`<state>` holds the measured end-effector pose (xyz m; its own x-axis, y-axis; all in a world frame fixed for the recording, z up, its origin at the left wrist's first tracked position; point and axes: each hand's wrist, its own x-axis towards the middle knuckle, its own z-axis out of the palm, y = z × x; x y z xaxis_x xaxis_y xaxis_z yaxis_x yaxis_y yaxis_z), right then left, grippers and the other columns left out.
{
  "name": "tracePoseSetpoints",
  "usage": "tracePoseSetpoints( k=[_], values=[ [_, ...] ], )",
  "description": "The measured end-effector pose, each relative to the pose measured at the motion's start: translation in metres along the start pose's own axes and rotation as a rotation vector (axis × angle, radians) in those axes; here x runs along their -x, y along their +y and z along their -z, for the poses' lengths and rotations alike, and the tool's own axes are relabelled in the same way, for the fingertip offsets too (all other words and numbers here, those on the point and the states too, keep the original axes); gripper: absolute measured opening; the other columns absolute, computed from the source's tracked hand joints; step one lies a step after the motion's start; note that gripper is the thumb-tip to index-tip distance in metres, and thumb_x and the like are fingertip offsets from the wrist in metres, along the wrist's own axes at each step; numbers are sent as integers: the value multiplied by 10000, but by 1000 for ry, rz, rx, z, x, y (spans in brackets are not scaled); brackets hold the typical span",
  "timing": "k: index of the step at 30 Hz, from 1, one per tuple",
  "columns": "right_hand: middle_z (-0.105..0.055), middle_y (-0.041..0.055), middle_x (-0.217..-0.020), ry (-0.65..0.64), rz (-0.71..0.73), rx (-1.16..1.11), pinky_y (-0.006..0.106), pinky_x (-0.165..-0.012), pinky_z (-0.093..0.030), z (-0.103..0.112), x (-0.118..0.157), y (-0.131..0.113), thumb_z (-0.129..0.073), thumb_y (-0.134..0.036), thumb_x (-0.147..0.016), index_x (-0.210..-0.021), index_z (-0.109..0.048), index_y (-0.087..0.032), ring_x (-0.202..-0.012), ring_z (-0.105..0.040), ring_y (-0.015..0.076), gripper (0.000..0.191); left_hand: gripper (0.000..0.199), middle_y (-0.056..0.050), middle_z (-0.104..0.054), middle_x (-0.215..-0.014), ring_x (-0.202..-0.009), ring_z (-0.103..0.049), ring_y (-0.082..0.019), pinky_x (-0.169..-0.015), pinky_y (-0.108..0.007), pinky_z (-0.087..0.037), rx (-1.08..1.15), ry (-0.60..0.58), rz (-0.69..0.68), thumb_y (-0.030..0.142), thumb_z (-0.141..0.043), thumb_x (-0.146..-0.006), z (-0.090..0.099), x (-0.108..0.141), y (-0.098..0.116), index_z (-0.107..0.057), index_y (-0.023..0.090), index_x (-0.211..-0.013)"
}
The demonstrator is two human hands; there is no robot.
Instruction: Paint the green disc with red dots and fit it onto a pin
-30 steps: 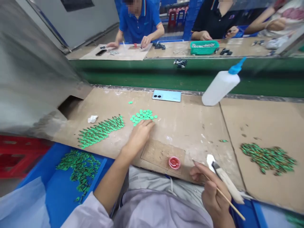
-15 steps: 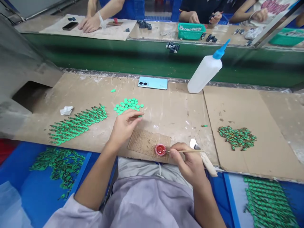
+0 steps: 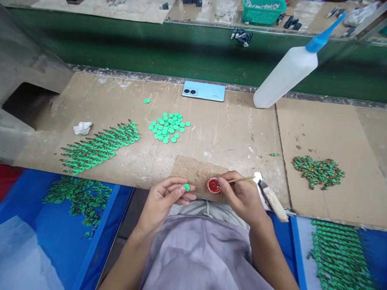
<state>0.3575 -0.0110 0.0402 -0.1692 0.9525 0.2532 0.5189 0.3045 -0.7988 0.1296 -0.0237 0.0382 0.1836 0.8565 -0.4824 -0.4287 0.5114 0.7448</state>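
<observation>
Disc [image 3: 186, 187] and stick [image 3: 243, 179] in hand, with a small cup [image 3: 214, 193] of red liquid [image 3: 214, 185] between the two hands (clock positions are read from the cup, 12 o'clock lying away from the wearer). At 9 o'clock, the left hand [image 3: 161, 199] has thumb and fingertips pinched on the green disc, which is raised near the cup but apart from it. At 3 o'clock, the right hand [image 3: 242, 193] has its fingers closed around the stick, whose upper end slants out to the right; whether its tip touches the liquid cannot be told. The cup stands on a cardboard piece [image 3: 190, 167]. Loose discs [image 3: 169, 128] lie between 10 and 11 o'clock, and ordered rows of green pieces [image 3: 99, 149] between 9 and 10; a pale-handled tool [image 3: 275, 203] lies just past 3.

Good practice at this stage, as judged from the arrangement: grip the disc by its edge, leaving its face exposed; hold the stick low, near its tip, for fine control; take up little liquid, wiping any excess on the rim; and keep the disc close to the cup, over the cardboard, since drips there would probably do least harm.
</observation>
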Motion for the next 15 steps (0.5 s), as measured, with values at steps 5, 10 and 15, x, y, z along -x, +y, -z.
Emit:
tracePoseSetpoints(
  k=[5,10,15],
  values=[
    [-746,15,-762,-3,13,28,213,-544,-497,-2,-1,1,-557,-222,-1046,-751,-646,-202,-585,-697,128,309,301,-79,-861,-886,-699,-826,-183,-582,-158,-632,18,11,38,323,-955,-727,0,-1,-2,-782,151,-905],
    [-732,-15,-770,20,39,-4,188,-546,-489,-2,1,2,-581,-188,-1035,-839,-659,-216,-597,-682,107,213,289,-84,-862,-908,-735,-831,-180,-610,-155,-632,18,-32,46,317,-950,-737,0,1,-8,-808,161,-935],
    [-706,-32,-782,72,67,-65,178,-573,-499,1,6,4,-584,-158,-1024,-921,-640,-233,-630,-666,101,139,311,-97,-862,-948,-779,-837,-192,-643,-173,-642,-26,-35,17,308,-952,-727,0,0,-12,-806,166,-962]
  ],
)
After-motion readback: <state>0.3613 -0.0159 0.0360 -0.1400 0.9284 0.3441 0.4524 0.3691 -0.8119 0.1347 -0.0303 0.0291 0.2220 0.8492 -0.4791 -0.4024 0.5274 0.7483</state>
